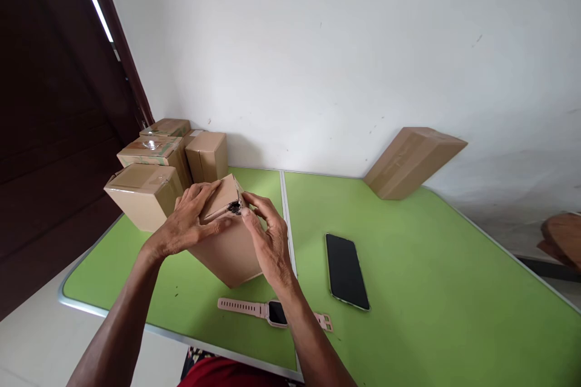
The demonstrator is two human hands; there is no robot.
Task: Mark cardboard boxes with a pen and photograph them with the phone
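Observation:
A brown cardboard box (229, 248) stands on the green table in front of me, its top tilted toward me. One top corner has a dark, ragged spot (235, 207) that looks torn or scorched. My left hand (188, 221) grips the box from the left, fingers over the top and thumb along the upper front edge. At the damaged corner, my right hand (267, 230) holds the box's right side, with its thumb and index finger close to the dark spot. Whether anything small sits between those fingertips is hidden.
Several taped cardboard boxes (145, 187) stand at the left by the wall. Another box (408, 163) leans at the back right. A black phone (347, 271) and a pink-strapped smartwatch (245, 307), partly behind my right forearm, lie on the folding table (431, 278).

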